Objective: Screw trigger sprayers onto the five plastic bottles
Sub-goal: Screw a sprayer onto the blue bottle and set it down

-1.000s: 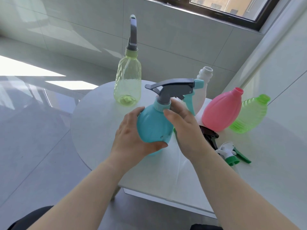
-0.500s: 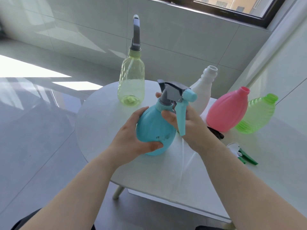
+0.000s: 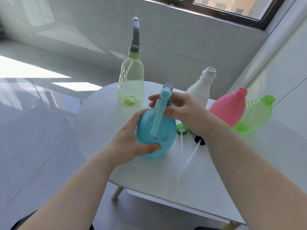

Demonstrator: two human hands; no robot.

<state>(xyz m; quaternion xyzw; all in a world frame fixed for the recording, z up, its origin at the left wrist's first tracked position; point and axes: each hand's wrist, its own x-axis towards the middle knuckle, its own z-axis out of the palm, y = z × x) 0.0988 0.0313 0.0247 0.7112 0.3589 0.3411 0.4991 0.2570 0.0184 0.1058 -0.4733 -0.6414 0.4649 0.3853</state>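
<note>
Head view, and we're mid-twist: the left hand [image 3: 132, 140] wraps the belly of the round teal plastic bottle [image 3: 156, 135], thumb pressed across its front, holding it upright on the round white table [image 3: 103, 123] just in front of the person. Up top, the right hand [image 3: 181, 108] pinches the teal-and-grey trigger sprayer [image 3: 163, 103] at its neck, fingers curled around the collar, trigger lever hanging down toward the camera. I judge this is the tightening step on bottle number two, because at 12 o'clock the tall clear yellow-green plastic bottle [image 3: 130, 82] already stands capped with its grey sprayer.

Three to go, by the look of it. At 1 o'clock the white plastic bottle [image 3: 199, 90] stands open-mouthed; at 2 o'clock the pink ribbed plastic bottle [image 3: 227, 108] and the bright green ribbed plastic bottle [image 3: 255, 115] lean or lie with bare necks. Just right of the teal bottle, a loose green-collared sprayer [image 3: 181, 130] and a black-collared sprayer [image 3: 199, 141] lie on the table, dip tubes trailing toward 6 o'clock; their heads are hidden behind the right wrist.

Next call: whether the collar is fully seated can't be told from here, so another turn or two while the left hand keeps the bottle from spinning, then set it aside and reach for a loose sprayer, feeding the tube in first
</note>
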